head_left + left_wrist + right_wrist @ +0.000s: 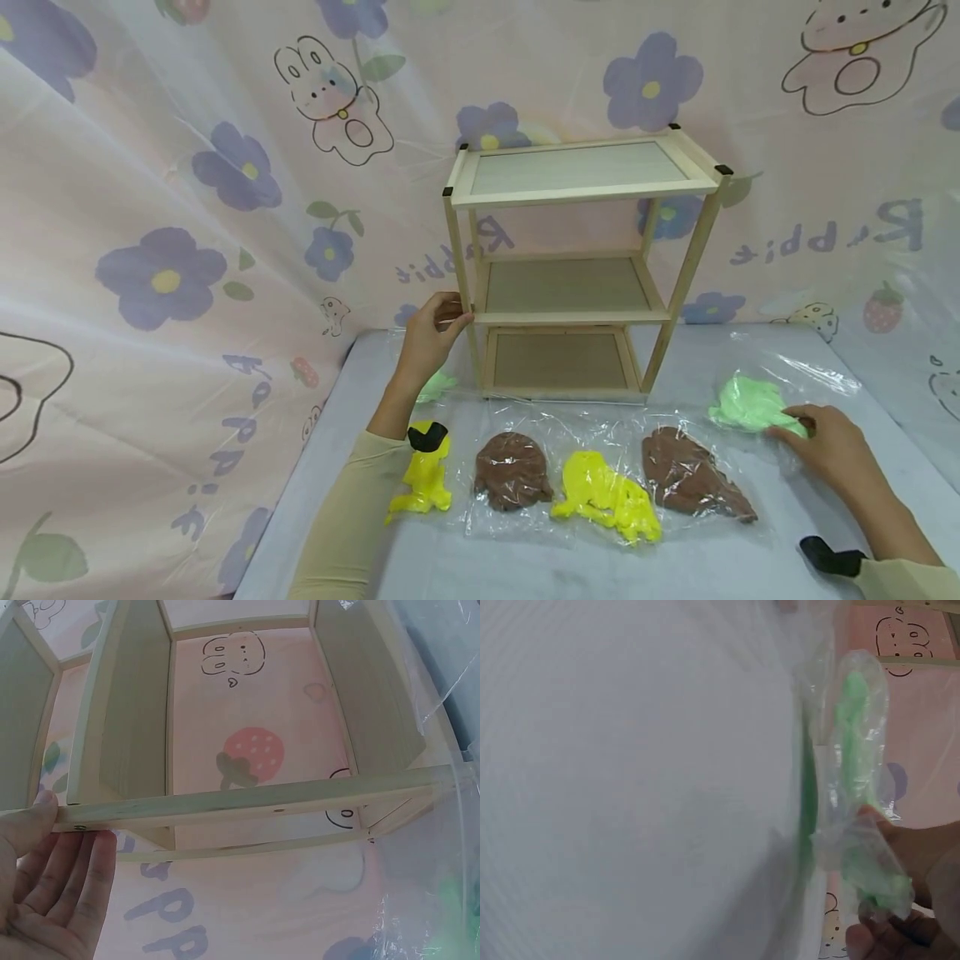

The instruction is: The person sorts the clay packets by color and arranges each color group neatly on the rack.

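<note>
Right hand (828,446), thumb and fingers nearly closed, pinches a clear-bagged green lump (748,404) at the right of the white table (570,575); left hand (429,340), partly curled, grips the front-left post (458,254) of a wooden shelf (570,286) standing behind bagged brown lumps (513,471) and yellow lumps (607,496).

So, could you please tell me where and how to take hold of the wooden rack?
Probably by the right front post, level with the middle shelf, coming from the right: the post looks slim enough to pinch, its outer side is unblocked at that height, and the rack stands upright, with the left grip pinching the left front post.
</note>
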Motion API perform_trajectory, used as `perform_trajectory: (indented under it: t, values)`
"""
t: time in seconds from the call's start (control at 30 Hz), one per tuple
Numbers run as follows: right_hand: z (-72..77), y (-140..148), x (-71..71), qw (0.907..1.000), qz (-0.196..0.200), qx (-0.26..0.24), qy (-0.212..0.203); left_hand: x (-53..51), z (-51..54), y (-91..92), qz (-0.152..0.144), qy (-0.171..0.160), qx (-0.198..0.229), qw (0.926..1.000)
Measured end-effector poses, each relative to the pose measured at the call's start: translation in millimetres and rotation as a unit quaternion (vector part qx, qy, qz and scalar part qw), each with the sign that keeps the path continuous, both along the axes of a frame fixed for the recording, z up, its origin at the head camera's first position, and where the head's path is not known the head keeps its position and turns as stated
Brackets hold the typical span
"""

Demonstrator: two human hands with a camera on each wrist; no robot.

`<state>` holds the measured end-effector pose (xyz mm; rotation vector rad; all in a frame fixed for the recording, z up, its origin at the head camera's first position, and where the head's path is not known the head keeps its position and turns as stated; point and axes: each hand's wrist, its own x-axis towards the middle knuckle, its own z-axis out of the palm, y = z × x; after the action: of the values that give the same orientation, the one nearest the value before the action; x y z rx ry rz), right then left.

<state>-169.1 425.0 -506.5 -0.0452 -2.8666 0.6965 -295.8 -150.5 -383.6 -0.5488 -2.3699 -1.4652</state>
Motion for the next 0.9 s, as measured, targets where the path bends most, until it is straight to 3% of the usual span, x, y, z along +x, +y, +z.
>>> perform_trajectory:
  t: [0.4, 0.6, 0.9]
  values:
    - [25.3, -23, 7.6, 0.9962, -0.054, -0.019, 0.065, 0.2, -0.1, 0.7, -0.005, -0.004, 0.005, 1.0]
    - [44.2, -37, 11.1, 0.9913, -0.062, -0.028, 0.113, 1.0, -0.2, 0.4, -0.006, -0.005, 0.004, 1.0]
    - [72.4, -51, 15.0, 0.9692, -0.068, -0.06, 0.229, 1.3, -0.4, 1.0, -0.006, -0.002, -0.001, 1.0]
